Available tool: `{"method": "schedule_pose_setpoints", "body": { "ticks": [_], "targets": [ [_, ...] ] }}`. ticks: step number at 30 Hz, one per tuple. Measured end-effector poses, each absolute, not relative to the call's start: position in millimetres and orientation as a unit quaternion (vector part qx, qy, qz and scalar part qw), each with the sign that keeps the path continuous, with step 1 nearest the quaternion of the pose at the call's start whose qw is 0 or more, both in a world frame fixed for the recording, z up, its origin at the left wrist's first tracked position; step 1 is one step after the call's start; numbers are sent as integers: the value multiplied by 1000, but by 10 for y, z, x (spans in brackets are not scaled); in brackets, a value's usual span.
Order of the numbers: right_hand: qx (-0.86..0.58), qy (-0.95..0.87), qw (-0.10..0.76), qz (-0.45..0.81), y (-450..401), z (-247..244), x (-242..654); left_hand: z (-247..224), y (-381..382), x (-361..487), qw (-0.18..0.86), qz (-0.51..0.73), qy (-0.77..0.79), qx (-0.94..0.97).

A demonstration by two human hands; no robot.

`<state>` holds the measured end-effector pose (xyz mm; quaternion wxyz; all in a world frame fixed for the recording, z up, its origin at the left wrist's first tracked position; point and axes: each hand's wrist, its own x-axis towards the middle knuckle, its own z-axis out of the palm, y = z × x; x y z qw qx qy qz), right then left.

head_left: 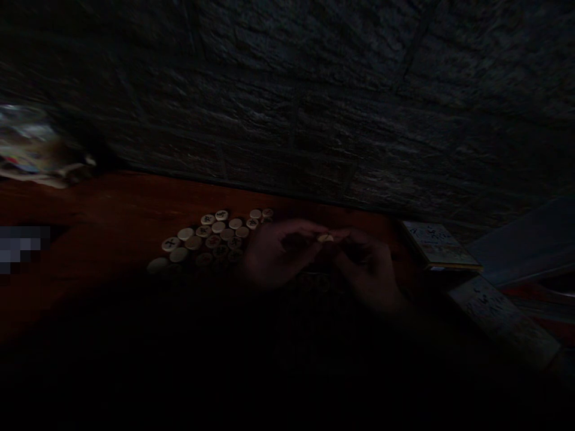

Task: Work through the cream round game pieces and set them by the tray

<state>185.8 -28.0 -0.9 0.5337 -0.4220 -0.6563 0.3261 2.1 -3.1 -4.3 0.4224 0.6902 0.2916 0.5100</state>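
Between the fingertips of both hands is one round, pale xiangqi piece (326, 238), tilted so that its face shows in part. My left hand (281, 251) pinches it from the left, thumb and fingers closed. From the other side my right hand (371, 266) grips it the same way. Left of my left hand, many xiangqi pieces (218, 227) lie flat in loose rows, some with dark or reddish characters facing up and some blank. Deep shadow below my hands hides most of what lies there; faint round shapes show.
A reddish-brown wooden table (112, 203) meets a dark brick-like wall (269, 108) at its back edge. At the far left stands a clear plastic bag (38, 146) with unclear contents. On the right lie a printed box (440, 244) and a second printed flat piece (503, 323).
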Motion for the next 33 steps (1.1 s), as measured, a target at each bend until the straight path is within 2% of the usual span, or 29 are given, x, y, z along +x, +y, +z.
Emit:
{"method": "schedule_pose_setpoints", "body": {
  "ticks": [6,14,33],
  "targets": [
    [-422,-651,536,334,-278,-7,1868,-82,-6,34,418,516,302,684],
    [-439,-643,522,348,-278,-12,1880,-60,-46,54,461,513,309,654],
    [-460,-616,537,349,-287,2,1894,-86,-32,33,443,509,308,671]
  ]
}}
